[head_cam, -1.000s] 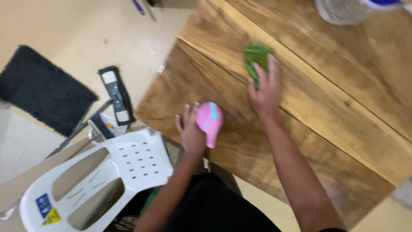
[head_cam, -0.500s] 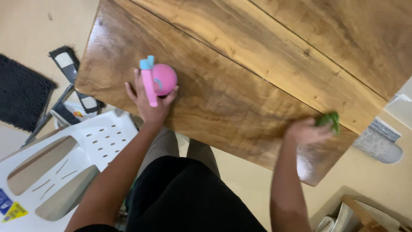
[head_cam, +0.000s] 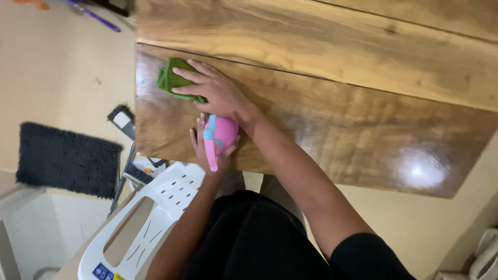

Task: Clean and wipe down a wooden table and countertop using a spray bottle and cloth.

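Note:
My right hand presses flat on a folded green cloth near the left end of the wooden table, its arm crossing over the other. Just below it, my left hand grips a pink spray bottle with a light blue and pink trigger, held at the table's near edge. The bottle's lower part is hidden by my fingers and wrist.
A white plastic chair stands at the lower left beside my legs. A dark mat lies on the beige floor to the left, with a brush-like tool near the table corner. A purple pen lies at top left.
My right hand has swept the green cloth from the table's right corner across to its left end. The left hand has kept hold of the spray bottle.

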